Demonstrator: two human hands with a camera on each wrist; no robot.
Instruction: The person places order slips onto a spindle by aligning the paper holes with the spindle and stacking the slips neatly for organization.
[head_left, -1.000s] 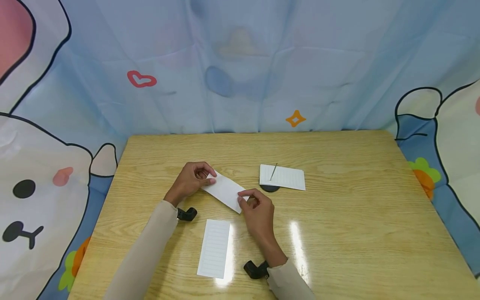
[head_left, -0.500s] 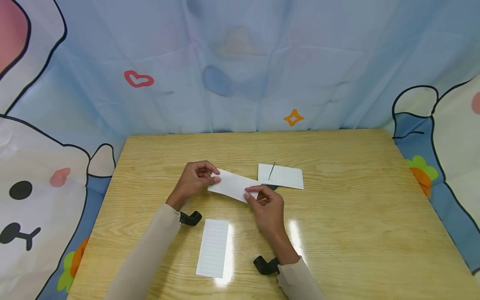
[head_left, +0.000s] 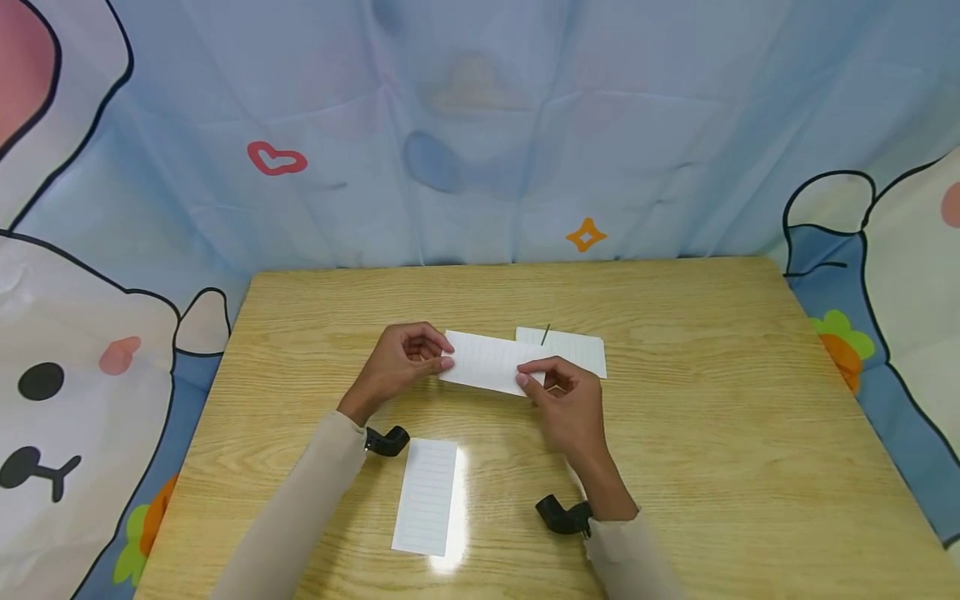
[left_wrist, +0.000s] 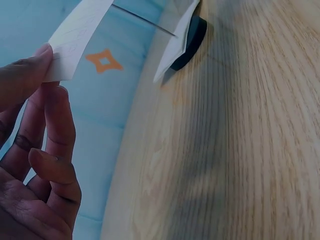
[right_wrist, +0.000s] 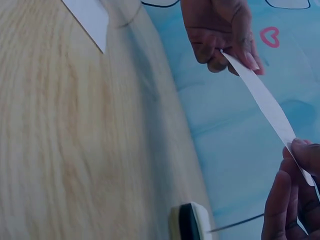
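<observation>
Bg: pale-blue cloth [head_left: 480, 108] w/ a red heart [head_left: 276, 171], an orange star [head_left: 577, 236] & a white cartoon animal [head_left: 90, 417] at L; below it, a light wood table [head_left: 712, 400] w/ glare near the front. Person in beige sleeves [head_left: 296, 508], both forearms slanting in from the near side, a black wrist cam [head_left: 564, 515] on each. L hand [head_left: 393, 365]: knuckles up, turned in toward R, thumb & index clamped on the L end of a white sheet [head_left: 483, 363], other fingers loosely curled. R hand [head_left: 573, 408]: angled up & L, thumb & index pinching the sheet's R end, remaining fingers bent in. Sheet is up off the table, stretched btwn both hands, slightly bowed per R wrist view. In head view it overlaps part of a paper stack [head_left: 581, 352]; thin pin [head_left: 545, 335] sticks up from the stack, round black base [left_wrist: 196, 42] under it. Can't tell if sheet & pin touch. Loose slip [head_left: 426, 496] lies flat nearer the person, btwn the forearms, well apart from the stack. Markings: faint parallel lines on sheet, stack & slip, too faint to read.
</observation>
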